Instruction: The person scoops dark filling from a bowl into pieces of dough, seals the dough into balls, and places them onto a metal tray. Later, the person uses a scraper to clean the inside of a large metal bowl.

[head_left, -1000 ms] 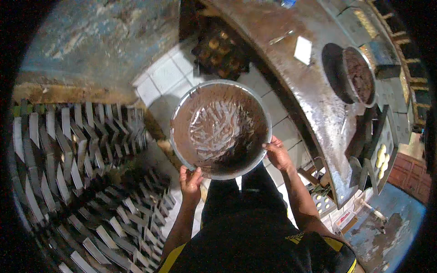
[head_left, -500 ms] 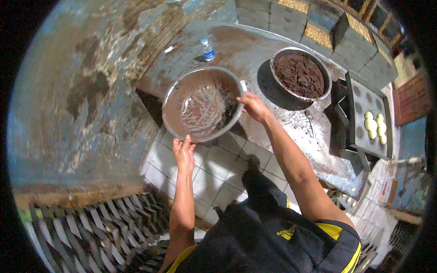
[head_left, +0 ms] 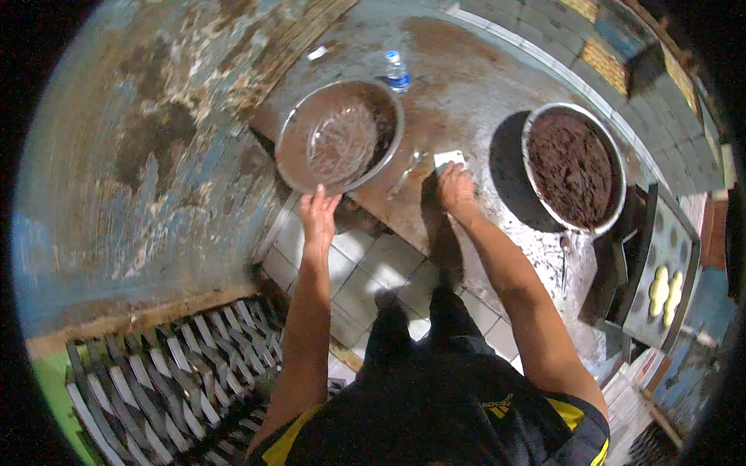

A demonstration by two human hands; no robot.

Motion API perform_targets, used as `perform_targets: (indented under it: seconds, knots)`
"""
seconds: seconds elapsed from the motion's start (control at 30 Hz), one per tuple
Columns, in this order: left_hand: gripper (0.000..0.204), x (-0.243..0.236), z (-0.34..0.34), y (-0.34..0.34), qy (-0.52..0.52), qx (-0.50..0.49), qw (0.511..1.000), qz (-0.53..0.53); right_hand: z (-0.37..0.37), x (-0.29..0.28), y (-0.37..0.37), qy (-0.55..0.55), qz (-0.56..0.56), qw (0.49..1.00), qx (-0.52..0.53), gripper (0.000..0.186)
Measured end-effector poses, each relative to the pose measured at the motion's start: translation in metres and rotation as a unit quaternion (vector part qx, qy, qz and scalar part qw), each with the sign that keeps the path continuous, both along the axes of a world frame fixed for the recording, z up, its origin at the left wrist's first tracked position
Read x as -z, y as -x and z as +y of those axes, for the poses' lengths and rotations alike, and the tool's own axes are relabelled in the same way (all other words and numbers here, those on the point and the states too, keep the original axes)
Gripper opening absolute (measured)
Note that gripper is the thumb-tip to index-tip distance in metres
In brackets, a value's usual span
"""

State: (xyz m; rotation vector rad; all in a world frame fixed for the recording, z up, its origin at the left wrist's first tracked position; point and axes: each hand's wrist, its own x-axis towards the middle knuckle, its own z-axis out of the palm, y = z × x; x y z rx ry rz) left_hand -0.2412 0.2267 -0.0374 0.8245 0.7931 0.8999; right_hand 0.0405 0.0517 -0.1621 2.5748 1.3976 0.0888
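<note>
A wide metal basin (head_left: 299, 147), smeared brown inside with a darker patch on its right wall, is tilted toward me at the table's left end. My left hand (head_left: 318, 216) grips its near rim, fingers curled over the edge. I cannot tell whether the basin's base rests on the table. Farther right, my right hand (head_left: 457, 189) is low over the tabletop, closed on a small flat white piece (head_left: 449, 161) whose far end sticks out past the fingers. Between basin and hand lies a metal spoon (head_left: 409, 171).
A second basin (head_left: 531, 128) holds a dark brown mass (head_left: 575, 171) on the right. Beyond it a tray (head_left: 641, 299) carries pale dough pieces (head_left: 660, 291). A water bottle (head_left: 397, 76) stands behind the first basin. Stacked boxes (head_left: 536, 31) line the back; slatted metal racks (head_left: 171, 380) sit lower left.
My right hand has left the basin's rim and moved down to the tabletop with the white piece. The spoon has come into sight beside the basin. The view has shifted left.
</note>
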Motion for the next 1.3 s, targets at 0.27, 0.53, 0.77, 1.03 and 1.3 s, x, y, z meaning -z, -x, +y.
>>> perform_targets:
  seconds: [0.27, 0.53, 0.77, 1.03, 1.3]
  knots:
    - [0.007, 0.014, 0.032, 0.036, 0.105, 0.030, 0.977, -0.182, -0.030, -0.039, -0.017, 0.010, 0.166, 0.986, 0.004, 0.060]
    - [0.011, -0.026, 0.058, 0.005, 0.052, 0.147, 0.978, -0.138, -0.067, -0.050, -0.014, -0.009, 0.195, 0.981, 0.010, 0.054]
    - [0.046, -0.066, 0.028, -0.039, 0.057, 0.176, 0.983, 0.004, 0.052, -0.213, 0.120, -0.443, 0.225, 0.867, -0.029, 0.034]
    - [0.033, -0.091, 0.012, -0.041, 0.034, 0.126, 0.990, 0.054, 0.090, -0.224, 0.078, -0.324, 0.266, 0.864, -0.280, 0.022]
    - [0.031, -0.085, -0.001, -0.038, 0.047, 0.113, 0.992, 0.004, 0.113, -0.197, 0.032, -0.235, 0.413, 0.853, -0.217, 0.023]
